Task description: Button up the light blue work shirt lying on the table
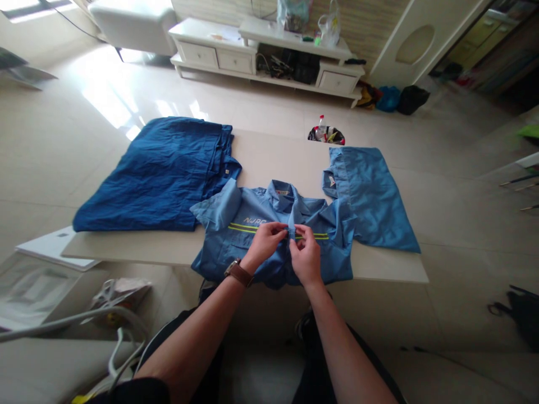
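**Both hands pinch shirt front at chest**

Both forearms reach fwd from the bottom of the view and converge at the centre of a light-blue work shirt (227, 247). It lies face up on the near edge of the table (269, 154), collar away from the person, hem hanging slightly over the edge.

L hand (264, 242): palm down, wrist bent inward, thumb and forefinger closed tight on the front opening at chest height. A brown-strap watch (238, 272) sits on that wrist.

R hand (306, 255): back of the hand to the camera, fingers curled, thumb and forefinger nipped shut on the same strip of cloth. The two hands' tips are nearly touching.

Writing: pale lettering (254, 220) on the chest reads approx "NJRC", the end hidden by the L hand. A yellow stripe (242, 227) runs just below it. The collar tag (283, 192) is reddish, text too small to read.

A dark-blue garment (155, 174) lies folded to the left, touching the shirt's sleeve. A second light-blue garment (370, 196) lies to the right.
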The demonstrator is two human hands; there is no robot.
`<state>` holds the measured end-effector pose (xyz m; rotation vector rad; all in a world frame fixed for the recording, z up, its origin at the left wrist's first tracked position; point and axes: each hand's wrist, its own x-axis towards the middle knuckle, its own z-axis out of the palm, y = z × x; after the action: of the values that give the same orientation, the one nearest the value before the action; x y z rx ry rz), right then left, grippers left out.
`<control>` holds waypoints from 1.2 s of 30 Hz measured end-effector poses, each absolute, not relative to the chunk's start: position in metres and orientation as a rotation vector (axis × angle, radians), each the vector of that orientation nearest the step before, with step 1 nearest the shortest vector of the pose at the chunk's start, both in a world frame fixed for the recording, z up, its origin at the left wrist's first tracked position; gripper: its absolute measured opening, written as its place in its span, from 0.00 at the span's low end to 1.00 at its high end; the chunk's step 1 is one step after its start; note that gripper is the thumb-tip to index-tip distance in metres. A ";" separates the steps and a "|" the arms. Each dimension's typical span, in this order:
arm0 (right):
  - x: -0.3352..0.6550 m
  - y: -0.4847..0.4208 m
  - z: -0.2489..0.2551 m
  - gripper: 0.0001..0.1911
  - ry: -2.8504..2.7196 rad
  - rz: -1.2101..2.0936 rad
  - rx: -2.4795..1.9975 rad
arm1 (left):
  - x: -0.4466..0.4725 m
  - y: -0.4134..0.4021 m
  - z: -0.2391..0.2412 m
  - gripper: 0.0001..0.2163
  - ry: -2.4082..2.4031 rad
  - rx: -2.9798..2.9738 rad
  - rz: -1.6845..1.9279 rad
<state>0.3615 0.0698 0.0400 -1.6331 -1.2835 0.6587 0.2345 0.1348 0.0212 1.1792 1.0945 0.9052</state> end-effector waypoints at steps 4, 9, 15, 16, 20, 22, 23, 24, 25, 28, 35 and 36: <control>0.363 0.069 0.041 0.18 -1.312 0.659 -1.642 | 0.236 0.135 0.022 0.13 1.086 1.139 0.899; 0.363 0.068 0.046 0.17 -1.338 0.654 -1.673 | 0.235 0.135 0.021 0.11 1.106 1.202 0.896; 0.362 0.068 0.046 0.17 -1.354 0.640 -1.683 | 0.235 0.130 0.024 0.10 1.271 1.469 0.874; 0.362 0.068 0.046 0.17 -1.355 0.636 -1.685 | 0.235 0.130 0.025 0.10 1.317 1.520 0.868; 0.361 0.068 0.047 0.17 -1.364 0.633 -1.691 | 0.235 0.128 0.030 0.11 1.399 1.677 0.823; 0.361 0.068 0.048 0.17 -1.367 0.635 -1.695 | 0.235 0.128 0.033 0.11 1.394 1.734 0.806; 0.361 0.068 0.048 0.17 -1.367 0.636 -1.696 | 0.235 0.128 0.034 0.11 1.388 1.756 0.800; 0.361 0.068 0.048 0.17 -1.366 0.635 -1.696 | 0.235 0.128 0.036 0.10 1.383 1.774 0.796; 0.362 0.068 0.048 0.17 -1.366 0.634 -1.696 | 0.235 0.128 0.038 0.10 1.377 1.789 0.791; 0.362 0.068 0.047 0.17 -1.367 0.632 -1.696 | 0.234 0.127 0.041 0.08 1.362 1.826 0.781; 0.363 0.069 0.044 0.19 -1.457 0.604 -1.719 | 0.233 0.127 0.041 0.09 1.380 1.778 0.710; 0.363 0.068 0.044 0.19 -1.465 0.603 -1.725 | 0.233 0.127 0.041 0.09 1.373 1.751 0.702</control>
<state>0.3627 0.0684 0.0439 -1.7252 -1.4652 0.6035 0.2333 0.1266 0.0405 1.7506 1.3725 0.7015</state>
